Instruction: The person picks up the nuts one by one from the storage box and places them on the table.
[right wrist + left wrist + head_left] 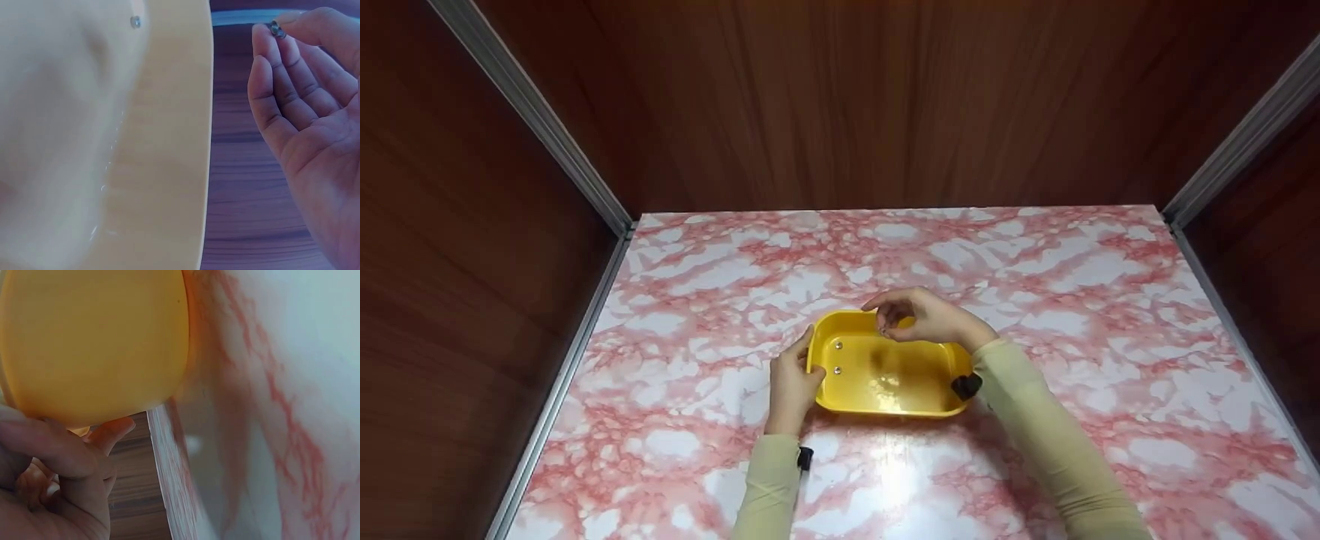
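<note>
A yellow plastic container (pixel 885 411) with rounded corners stands tilted up over the table in the head view. My left hand (pixel 793 375) grips its left end, thumb over the rim and fingers along the outside. In the left wrist view the container's smooth outer side (pixel 101 343) fills the top left. Inside, near the left end, are two small shiny metal pieces (pixel 838 370). Above the far rim, my right hand (pixel 930 315) pinches a small shiny metal piece (pixel 275 28) between thumb and fingertips; I cannot tell its exact kind.
The table (pixel 697 300) has a red and white marbled top. Dark wood-grain panels (pixel 847 105) stand at the back and both sides, with grey metal strips (pixel 540 112) along the corners. Each wrist carries a small black camera (pixel 966 387).
</note>
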{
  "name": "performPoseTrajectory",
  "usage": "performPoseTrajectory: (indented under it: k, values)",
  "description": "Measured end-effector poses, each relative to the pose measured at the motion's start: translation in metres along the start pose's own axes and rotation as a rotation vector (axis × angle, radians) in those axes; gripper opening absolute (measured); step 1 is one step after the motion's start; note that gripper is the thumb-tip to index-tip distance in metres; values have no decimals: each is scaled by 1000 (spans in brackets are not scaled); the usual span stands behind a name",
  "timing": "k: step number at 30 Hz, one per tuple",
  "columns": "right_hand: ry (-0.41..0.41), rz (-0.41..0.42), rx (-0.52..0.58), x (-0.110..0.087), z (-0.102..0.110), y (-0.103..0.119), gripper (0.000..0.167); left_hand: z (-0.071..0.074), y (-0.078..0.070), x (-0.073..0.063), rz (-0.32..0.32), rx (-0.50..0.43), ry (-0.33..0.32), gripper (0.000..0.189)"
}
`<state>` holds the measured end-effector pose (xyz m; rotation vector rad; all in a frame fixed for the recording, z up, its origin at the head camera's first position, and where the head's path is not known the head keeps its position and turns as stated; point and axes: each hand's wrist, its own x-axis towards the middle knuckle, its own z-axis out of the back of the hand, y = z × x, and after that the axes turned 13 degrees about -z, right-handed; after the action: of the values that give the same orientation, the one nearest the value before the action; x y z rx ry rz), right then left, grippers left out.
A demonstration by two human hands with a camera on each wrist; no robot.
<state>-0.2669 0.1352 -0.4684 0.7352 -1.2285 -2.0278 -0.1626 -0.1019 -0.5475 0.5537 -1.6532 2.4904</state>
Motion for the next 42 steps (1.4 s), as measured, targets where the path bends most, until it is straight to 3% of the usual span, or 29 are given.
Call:
performPoseTrajectory:
  k: [6,16,42]
  values:
    - [-13,-36,1,-12,1,23,42,0,1,0,-9,1,-6,71]
    - [-35,-6,-1,-20,8,23,41,-1,0,0,8,15,-7,73]
    - [-43,-39,-3,-38,12,22,43,0,-3,-1,21,-8,1,70]
